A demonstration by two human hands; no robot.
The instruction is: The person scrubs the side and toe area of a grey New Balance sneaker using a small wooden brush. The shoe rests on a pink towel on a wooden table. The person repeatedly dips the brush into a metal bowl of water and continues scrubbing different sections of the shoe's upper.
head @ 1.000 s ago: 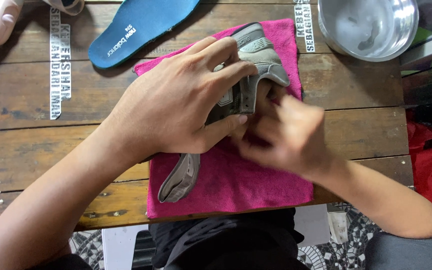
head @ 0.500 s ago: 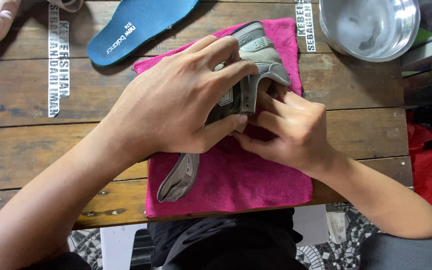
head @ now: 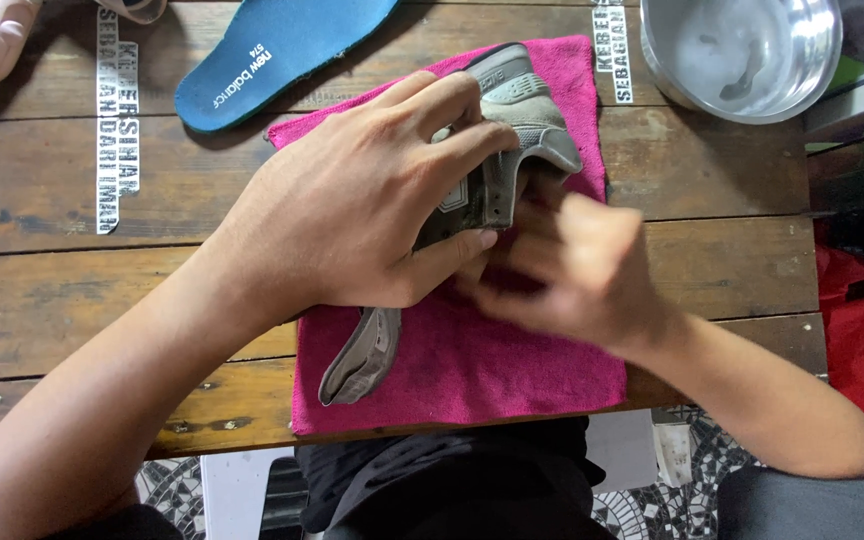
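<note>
The left hand [head: 352, 205] grips a grey sneaker [head: 507, 140] on a pink towel [head: 522, 370] at the wooden table's [head: 52, 290] front edge; the blurred right hand [head: 577, 270] is curled at the sneaker, its hold unclear.

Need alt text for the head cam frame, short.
Left hand presses a grey shoe onto a pink towel on a wooden table; the blurred right hand works at the shoe's side. A blue insole and metal bowl lie behind.

grey suede sneaker [head: 512, 120] on pink cloth [head: 512, 370] | blue foam insole [head: 282, 50] left-behind | steel bowl [head: 742, 55] right-behind | all on wooden plank table [head: 72, 290]
</note>
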